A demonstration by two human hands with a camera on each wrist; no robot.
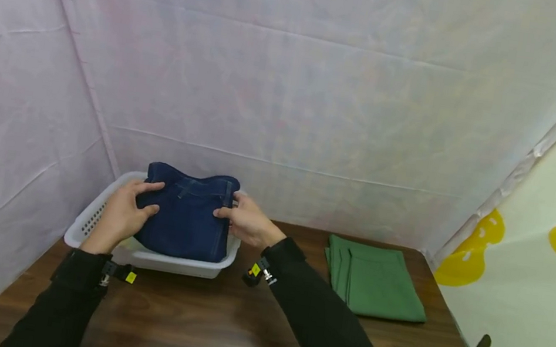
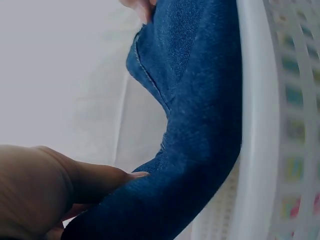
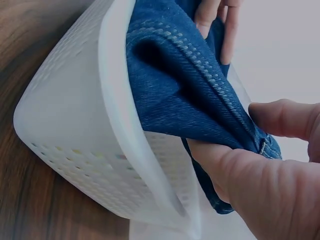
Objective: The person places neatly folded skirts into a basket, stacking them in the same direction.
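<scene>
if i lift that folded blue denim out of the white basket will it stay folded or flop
The denim would likely sag where unsupported: it already curves over the basket rim. Both the left hand and right hand grip its sides, which suggests it needs two-sided support. The thick seams hint at some heft.

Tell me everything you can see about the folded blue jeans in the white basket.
The jeans are dark blue denim with visible seam stitching, folded into a thick bundle. They sit in the white perforated plastic basket at the table's back left, their top rising above its rim. The left hand grips the bundle's left side and the right hand pinches its right edge, thumb on top. In the right wrist view a folded edge drapes over the basket's rim.
</scene>
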